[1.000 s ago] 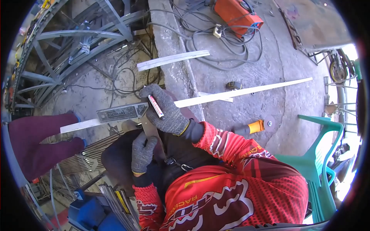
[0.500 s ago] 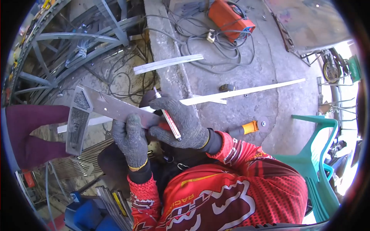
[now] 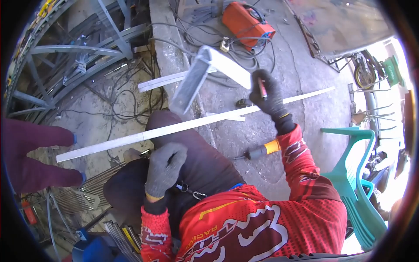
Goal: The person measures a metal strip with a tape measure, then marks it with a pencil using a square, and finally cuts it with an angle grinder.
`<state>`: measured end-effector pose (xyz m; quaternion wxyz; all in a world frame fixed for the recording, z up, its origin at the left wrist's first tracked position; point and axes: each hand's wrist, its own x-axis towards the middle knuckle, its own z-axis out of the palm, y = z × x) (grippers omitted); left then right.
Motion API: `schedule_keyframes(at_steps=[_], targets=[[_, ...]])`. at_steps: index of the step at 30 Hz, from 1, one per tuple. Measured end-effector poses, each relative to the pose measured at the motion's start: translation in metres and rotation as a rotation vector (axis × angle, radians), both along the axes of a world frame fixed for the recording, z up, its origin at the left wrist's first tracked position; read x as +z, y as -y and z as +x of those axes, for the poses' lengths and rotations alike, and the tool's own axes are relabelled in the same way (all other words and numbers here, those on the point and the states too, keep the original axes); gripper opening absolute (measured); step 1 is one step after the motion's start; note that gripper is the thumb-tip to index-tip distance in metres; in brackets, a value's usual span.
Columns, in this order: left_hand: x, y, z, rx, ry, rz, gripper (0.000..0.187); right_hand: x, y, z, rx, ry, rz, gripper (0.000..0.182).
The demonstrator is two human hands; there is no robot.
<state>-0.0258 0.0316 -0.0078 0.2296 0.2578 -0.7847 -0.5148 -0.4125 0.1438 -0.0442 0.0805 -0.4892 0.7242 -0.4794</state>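
Note:
My right hand [image 3: 267, 94], in a dark glove, is raised and closed on one end of a bent metal piece [image 3: 229, 67] and on a white and red marker [image 3: 262, 88]. The metal piece's wide angled end hangs to the left, above the floor. My left hand [image 3: 165, 170], in a grey glove, is curled over my lap, and nothing shows in it. A long pale metal bar [image 3: 174, 128] lies across my knee, running from lower left to upper right. Behind it is a shorter metal strip [image 3: 161, 81].
Another person's legs [image 3: 41, 155] stand at the left. An orange-red machine [image 3: 246, 26] with tangled cables is at the top. A tool with an orange part [image 3: 271, 146] lies near my right arm. A green chair [image 3: 355, 174] is on the right, metal framing [image 3: 78, 50] at upper left.
My right hand has moved up and right with the metal piece and marker. My left hand has let go of the metal piece and dropped lower. The long bar is now more exposed.

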Motion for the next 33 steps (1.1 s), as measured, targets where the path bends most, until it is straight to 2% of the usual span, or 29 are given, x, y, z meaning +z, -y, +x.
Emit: schedule_keyframes(at_steps=[2,3,5,7,9,10,14,17,21,23,25,26,27,28,29,31,33], targets=[[-0.008,-0.007,0.029,0.141,0.069,0.22,0.009,-0.011,-0.02,-0.04,-0.072,-0.057,0.113,0.047],[-0.014,-0.008,0.044,0.147,0.075,0.23,0.009,-0.017,-0.03,-0.054,-0.118,-0.106,0.177,0.045],[-0.024,-0.004,0.064,0.331,0.111,0.195,0.011,-0.043,-0.044,-0.083,-0.196,-0.156,0.275,0.041],[-0.019,-0.002,0.071,0.394,0.094,0.255,0.011,-0.084,-0.053,-0.111,-0.222,-0.101,0.325,0.042],[-0.021,0.003,0.079,0.509,0.046,0.395,0.01,-0.1,-0.047,-0.11,-0.293,-0.103,0.405,0.041],[-0.021,0.004,0.078,0.482,-0.009,0.376,0.012,-0.105,-0.044,-0.109,-0.367,-0.104,0.485,0.041],[-0.026,0.003,0.064,0.498,-0.055,0.25,0.016,-0.122,-0.022,-0.111,-0.372,-0.135,0.658,0.04],[-0.038,0.001,0.064,0.426,-0.097,0.118,0.025,-0.138,-0.013,-0.121,-0.358,-0.209,0.771,0.04],[-0.037,-0.002,0.058,0.395,-0.16,0.192,0.031,-0.151,-0.021,-0.131,-0.339,-0.238,0.776,0.043],[-0.034,-0.005,0.057,0.388,-0.187,0.193,0.033,-0.159,-0.028,-0.139,-0.454,-0.219,0.748,0.058],[-0.027,-0.007,0.05,0.454,-0.255,0.331,0.037,-0.17,-0.029,-0.155,-0.402,-0.39,0.515,0.064],[-0.023,-0.006,0.049,0.445,-0.228,0.343,0.04,-0.151,-0.019,-0.145,-0.396,-0.334,0.444,0.054],[-0.02,-0.003,0.047,0.435,-0.2,0.356,0.042,-0.151,-0.007,-0.141,-0.378,-0.328,0.224,0.044],[-0.021,-0.003,0.044,0.428,-0.229,0.363,0.043,-0.144,0.006,-0.135,-0.239,0.417,0.077,0.041],[-0.019,-0.003,0.038,0.43,-0.271,0.349,0.045,-0.082,0.028,-0.068,-0.23,0.605,-0.01,0.04],[-0.023,0.0,0.032,0.377,-0.284,0.318,0.048,-0.05,0.038,-0.013,0.148,0.681,-0.105,0.039],[-0.023,0.002,0.026,0.324,-0.289,0.27,0.049,-0.014,0.046,0.061,0.254,0.946,-0.035,0.037]])
